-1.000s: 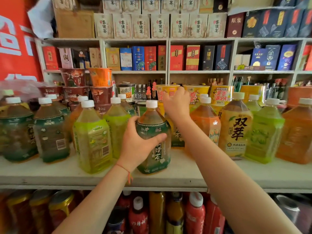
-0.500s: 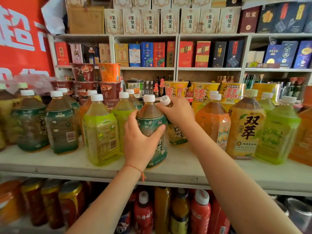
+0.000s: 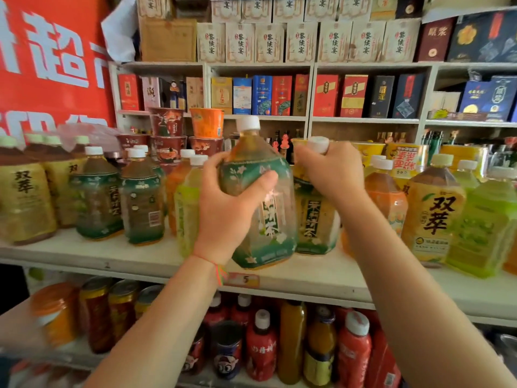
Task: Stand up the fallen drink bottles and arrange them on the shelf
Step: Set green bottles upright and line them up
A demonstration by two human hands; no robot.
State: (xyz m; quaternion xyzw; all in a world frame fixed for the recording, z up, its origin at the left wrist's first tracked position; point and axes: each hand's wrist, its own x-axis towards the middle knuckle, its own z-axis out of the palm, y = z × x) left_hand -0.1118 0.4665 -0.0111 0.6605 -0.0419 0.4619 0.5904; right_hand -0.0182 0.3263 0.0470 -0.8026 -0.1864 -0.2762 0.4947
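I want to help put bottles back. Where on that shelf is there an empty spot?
Bare shelf runs along the front edge, before the green-label bottles at left, and again below the right arm, before the yellow bottle. Behind that strip, bottles stand packed together.

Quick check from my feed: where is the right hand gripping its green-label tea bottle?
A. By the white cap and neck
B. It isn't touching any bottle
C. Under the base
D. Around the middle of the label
A: the right hand is curled round the white cap and neck of the rear green-label bottle, while the left hand grips the front green-label bottle round its body.
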